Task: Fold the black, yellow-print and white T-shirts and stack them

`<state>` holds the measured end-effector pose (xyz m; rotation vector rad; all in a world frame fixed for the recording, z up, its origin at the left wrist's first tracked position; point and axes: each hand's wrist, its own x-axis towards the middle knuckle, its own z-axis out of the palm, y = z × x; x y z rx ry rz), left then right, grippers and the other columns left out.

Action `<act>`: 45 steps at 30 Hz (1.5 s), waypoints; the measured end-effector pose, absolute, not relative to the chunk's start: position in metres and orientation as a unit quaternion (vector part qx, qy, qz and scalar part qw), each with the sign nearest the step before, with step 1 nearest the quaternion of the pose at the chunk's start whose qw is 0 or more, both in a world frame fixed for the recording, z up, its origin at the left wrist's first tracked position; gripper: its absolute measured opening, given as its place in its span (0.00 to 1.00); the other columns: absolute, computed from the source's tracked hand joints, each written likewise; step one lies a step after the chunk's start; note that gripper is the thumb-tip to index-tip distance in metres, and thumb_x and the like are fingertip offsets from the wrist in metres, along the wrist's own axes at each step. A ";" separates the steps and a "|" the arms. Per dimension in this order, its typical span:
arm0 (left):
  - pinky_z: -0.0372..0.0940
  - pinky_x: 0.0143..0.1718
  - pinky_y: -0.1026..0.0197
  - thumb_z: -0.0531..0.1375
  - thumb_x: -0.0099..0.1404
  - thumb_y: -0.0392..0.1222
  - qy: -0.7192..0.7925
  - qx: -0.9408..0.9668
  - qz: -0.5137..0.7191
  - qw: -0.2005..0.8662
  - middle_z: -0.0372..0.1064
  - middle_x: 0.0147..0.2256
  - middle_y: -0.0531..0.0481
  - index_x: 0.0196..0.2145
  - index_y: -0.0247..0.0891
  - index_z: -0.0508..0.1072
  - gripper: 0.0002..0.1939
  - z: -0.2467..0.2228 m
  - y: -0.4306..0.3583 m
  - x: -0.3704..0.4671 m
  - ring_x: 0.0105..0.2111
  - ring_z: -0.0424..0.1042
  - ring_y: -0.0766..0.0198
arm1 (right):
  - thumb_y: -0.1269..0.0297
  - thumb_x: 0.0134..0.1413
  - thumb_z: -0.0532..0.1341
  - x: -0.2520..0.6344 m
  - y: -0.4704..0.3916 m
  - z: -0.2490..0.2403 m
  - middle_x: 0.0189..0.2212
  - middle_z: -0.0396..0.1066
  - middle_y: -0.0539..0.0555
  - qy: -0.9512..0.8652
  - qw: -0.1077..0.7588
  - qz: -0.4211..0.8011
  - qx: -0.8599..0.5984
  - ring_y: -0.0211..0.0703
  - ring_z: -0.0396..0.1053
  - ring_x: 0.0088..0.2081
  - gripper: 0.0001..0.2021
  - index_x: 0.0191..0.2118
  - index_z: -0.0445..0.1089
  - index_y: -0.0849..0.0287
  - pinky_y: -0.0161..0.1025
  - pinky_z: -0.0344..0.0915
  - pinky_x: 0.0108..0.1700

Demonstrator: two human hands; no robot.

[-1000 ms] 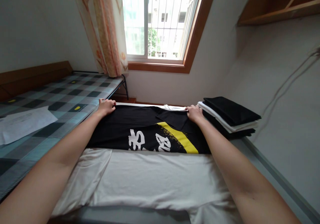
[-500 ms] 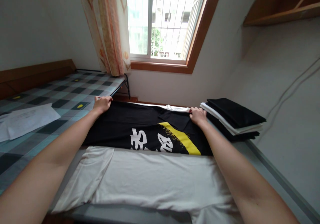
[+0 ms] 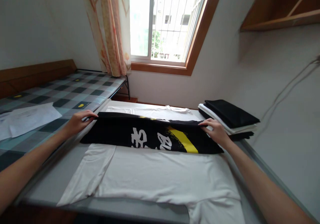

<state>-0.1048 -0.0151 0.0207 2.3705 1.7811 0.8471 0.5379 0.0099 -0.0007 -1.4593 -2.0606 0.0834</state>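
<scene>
A black T-shirt (image 3: 115,132) with white lettering and a yellow stripe lies across the table. My left hand (image 3: 78,122) pinches its far left edge, and my right hand (image 3: 215,130) pinches the far right edge. Between them that edge is raised a little and turned toward me. Nearer to me a white T-shirt (image 3: 160,177) is spread flat with its sleeves out, just below the black one. Behind the black fabric shows part of another white garment (image 3: 150,111), mostly covered.
A stack of folded black and white clothes (image 3: 232,115) sits at the right by the wall. On the left is a bed with a checked mattress (image 3: 100,83) and papers (image 3: 32,119). A window (image 3: 167,23) and a curtain (image 3: 112,30) are at the back.
Both hands have drawn the black T-shirt's far edge toward me and lifted it, folding it over. More of the white garment behind it now shows.
</scene>
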 end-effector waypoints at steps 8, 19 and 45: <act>0.66 0.47 0.54 0.53 0.58 0.52 0.588 0.785 0.191 0.044 0.77 0.38 0.50 0.34 0.48 0.76 0.14 -0.007 -0.045 -0.114 0.40 0.74 0.53 | 0.65 0.54 0.59 0.545 -0.013 -0.017 0.38 0.75 0.56 -0.784 0.242 -0.012 -0.572 0.52 0.69 0.44 0.09 0.37 0.78 0.53 0.47 0.63 0.48; 0.65 0.52 0.54 0.53 0.59 0.50 0.591 0.779 0.209 -0.010 0.73 0.43 0.46 0.39 0.47 0.76 0.16 -0.008 -0.056 -0.105 0.45 0.72 0.52 | 0.65 0.55 0.59 0.532 -0.021 -0.017 0.39 0.73 0.58 -0.772 0.140 -0.143 -0.603 0.53 0.64 0.45 0.10 0.38 0.78 0.55 0.48 0.54 0.46; 0.62 0.54 0.53 0.49 0.68 0.54 0.554 0.795 0.241 -0.053 0.73 0.49 0.43 0.45 0.40 0.77 0.23 -0.004 -0.037 -0.076 0.50 0.71 0.53 | 0.68 0.54 0.61 0.428 -0.018 -0.005 0.44 0.71 0.58 -0.854 0.144 -0.170 -0.471 0.54 0.63 0.48 0.15 0.49 0.71 0.57 0.48 0.52 0.52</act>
